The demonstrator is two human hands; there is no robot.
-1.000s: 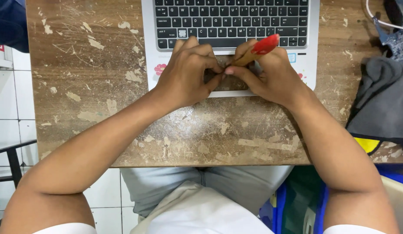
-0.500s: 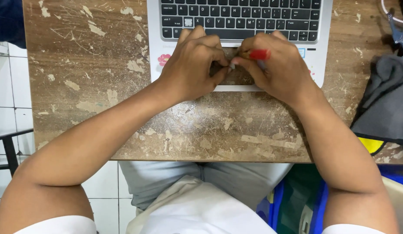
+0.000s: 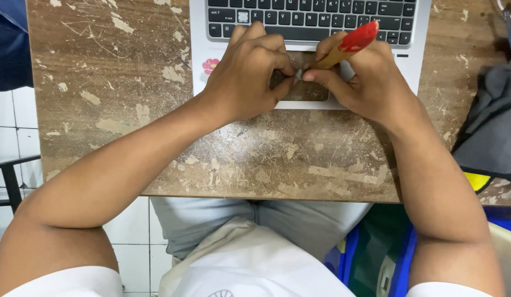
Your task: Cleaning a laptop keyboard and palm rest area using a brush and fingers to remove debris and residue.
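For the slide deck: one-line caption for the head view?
Left hand and right hand meet over a laptop touchpad, the right holding a red-handled tool, on a worn wooden table.

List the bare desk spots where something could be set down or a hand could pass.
Free: the desk left of the laptop, out to its left edge, and the strip between the laptop's front and the near edge, crossed by both forearms. Narrow gap between the laptop and the grey cloth. Crowded: the touchpad, where the left hand and right hand with its red-tipped tool meet.
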